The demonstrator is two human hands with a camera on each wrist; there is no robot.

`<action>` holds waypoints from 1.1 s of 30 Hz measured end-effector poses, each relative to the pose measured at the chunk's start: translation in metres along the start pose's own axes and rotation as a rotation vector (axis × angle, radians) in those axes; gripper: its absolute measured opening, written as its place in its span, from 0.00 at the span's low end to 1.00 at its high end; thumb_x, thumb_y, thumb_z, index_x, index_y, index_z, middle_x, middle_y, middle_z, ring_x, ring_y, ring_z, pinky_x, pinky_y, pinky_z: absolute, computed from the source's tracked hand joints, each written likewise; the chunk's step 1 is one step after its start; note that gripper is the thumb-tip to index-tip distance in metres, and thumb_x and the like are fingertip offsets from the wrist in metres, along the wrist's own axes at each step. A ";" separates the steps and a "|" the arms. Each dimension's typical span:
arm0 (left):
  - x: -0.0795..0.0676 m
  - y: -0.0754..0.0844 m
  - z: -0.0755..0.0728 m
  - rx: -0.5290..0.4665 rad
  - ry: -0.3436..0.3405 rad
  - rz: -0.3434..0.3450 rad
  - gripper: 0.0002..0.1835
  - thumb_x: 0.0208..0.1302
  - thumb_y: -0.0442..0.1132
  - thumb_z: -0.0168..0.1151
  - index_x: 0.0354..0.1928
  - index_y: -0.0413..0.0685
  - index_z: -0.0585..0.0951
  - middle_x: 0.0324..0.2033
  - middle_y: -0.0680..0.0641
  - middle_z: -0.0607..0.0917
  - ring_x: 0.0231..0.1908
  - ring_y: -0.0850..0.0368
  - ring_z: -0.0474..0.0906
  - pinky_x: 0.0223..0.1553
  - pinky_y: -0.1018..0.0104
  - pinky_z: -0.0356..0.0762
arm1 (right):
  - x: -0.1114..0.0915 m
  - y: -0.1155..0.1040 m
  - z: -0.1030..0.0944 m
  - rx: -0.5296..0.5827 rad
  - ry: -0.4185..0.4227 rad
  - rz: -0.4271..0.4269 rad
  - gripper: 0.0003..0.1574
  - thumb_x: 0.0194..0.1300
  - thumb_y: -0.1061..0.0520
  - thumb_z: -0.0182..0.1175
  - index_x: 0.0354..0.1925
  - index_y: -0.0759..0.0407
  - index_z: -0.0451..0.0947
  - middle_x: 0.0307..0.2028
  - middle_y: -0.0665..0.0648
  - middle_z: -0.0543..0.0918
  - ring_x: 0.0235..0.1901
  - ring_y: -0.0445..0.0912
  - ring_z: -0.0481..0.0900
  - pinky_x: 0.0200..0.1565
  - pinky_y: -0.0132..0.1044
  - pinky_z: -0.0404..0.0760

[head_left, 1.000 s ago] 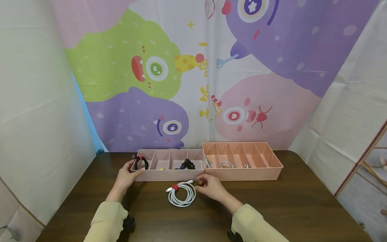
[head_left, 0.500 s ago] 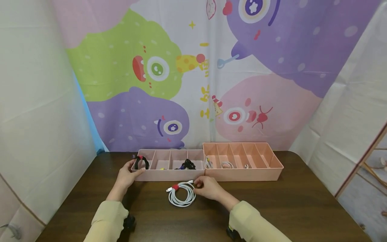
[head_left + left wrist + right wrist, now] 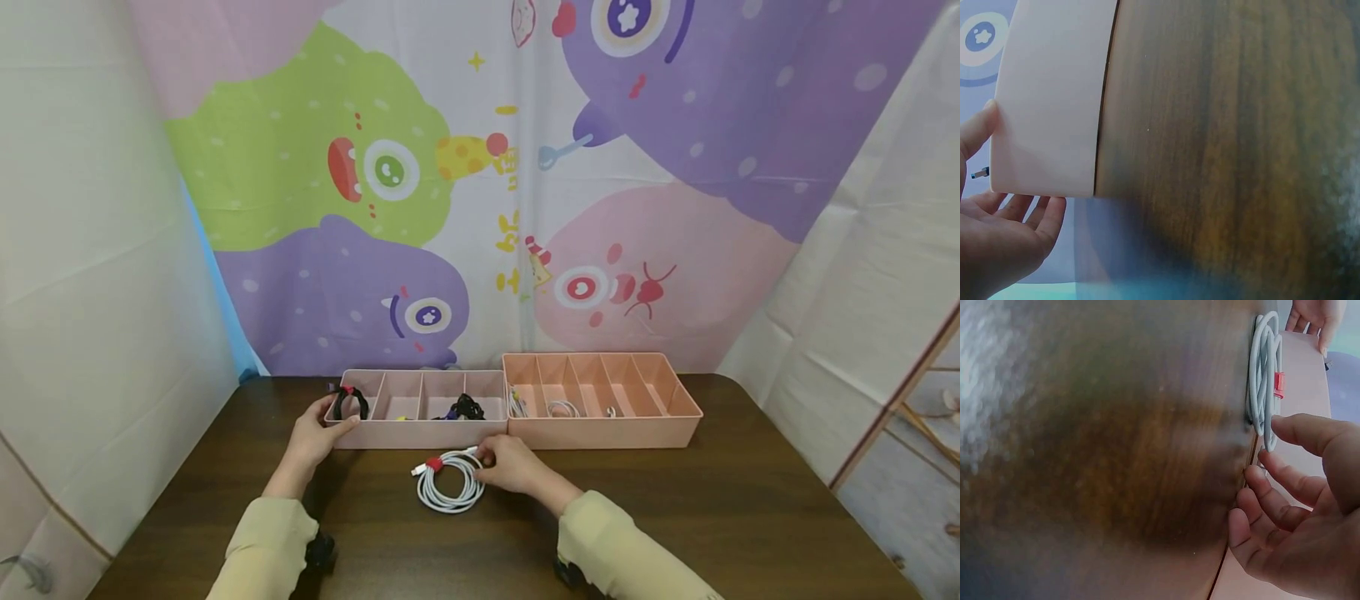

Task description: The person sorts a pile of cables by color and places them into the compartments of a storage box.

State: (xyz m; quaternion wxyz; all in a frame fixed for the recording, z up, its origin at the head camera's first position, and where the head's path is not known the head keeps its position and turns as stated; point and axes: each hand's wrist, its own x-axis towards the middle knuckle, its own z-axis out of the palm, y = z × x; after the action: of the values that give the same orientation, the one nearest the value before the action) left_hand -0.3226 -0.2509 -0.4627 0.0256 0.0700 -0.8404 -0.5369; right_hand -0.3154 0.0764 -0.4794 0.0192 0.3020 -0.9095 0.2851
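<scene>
A coiled white cable [image 3: 429,492], wrapped with a red strap [image 3: 434,464], lies on the table before the two boxes. My right hand [image 3: 513,465] is at its right side; in the right wrist view the thumb [image 3: 1304,430] touches the coil's edge and the index fingertip is just below it, the other fingers loosely bent. At the pale pink divided box [image 3: 420,434], my left hand [image 3: 311,437] grips the left front corner, thumb on the front rim and fingers against the end wall. A black cable coil [image 3: 363,406] with a red strap stands in that box's leftmost compartment.
Adjoining on the right is a peach divided box [image 3: 600,433] with white cables [image 3: 562,408] in its left compartments. Dark tangled cables [image 3: 467,407] lie in the pale pink box. A cartoon-printed curtain [image 3: 480,317] hangs behind the dark wooden table [image 3: 420,558].
My right hand has moved slightly left, up to the edge of the white cable coil. The left hand has stayed on the box corner, and the coil lies where it was.
</scene>
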 end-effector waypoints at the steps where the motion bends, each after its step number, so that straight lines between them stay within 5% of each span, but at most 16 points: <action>1: 0.000 0.000 0.000 0.000 0.001 0.002 0.39 0.63 0.41 0.61 0.69 0.34 0.55 0.65 0.30 0.62 0.62 0.36 0.61 0.61 0.43 0.61 | 0.000 0.000 0.000 -0.005 0.000 -0.002 0.10 0.49 0.59 0.70 0.30 0.61 0.79 0.24 0.52 0.78 0.26 0.40 0.71 0.30 0.32 0.71; 17: 0.001 -0.003 -0.003 0.001 0.001 0.005 0.39 0.64 0.42 0.61 0.70 0.34 0.54 0.65 0.30 0.61 0.61 0.37 0.61 0.61 0.44 0.62 | -0.003 0.001 -0.002 -0.041 -0.012 -0.016 0.09 0.48 0.61 0.70 0.26 0.60 0.78 0.23 0.52 0.78 0.25 0.38 0.70 0.30 0.29 0.71; 33: 0.002 -0.002 0.000 0.015 0.001 0.015 0.39 0.63 0.41 0.61 0.69 0.34 0.55 0.65 0.30 0.62 0.62 0.37 0.61 0.60 0.44 0.63 | -0.012 0.001 -0.006 -0.005 0.093 -0.002 0.07 0.49 0.62 0.67 0.23 0.57 0.77 0.22 0.49 0.76 0.24 0.36 0.70 0.29 0.28 0.72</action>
State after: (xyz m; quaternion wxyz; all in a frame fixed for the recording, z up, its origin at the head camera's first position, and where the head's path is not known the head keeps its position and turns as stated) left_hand -0.3241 -0.2516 -0.4649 0.0297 0.0641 -0.8448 -0.5303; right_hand -0.3069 0.0869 -0.4772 0.0627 0.2893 -0.9079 0.2968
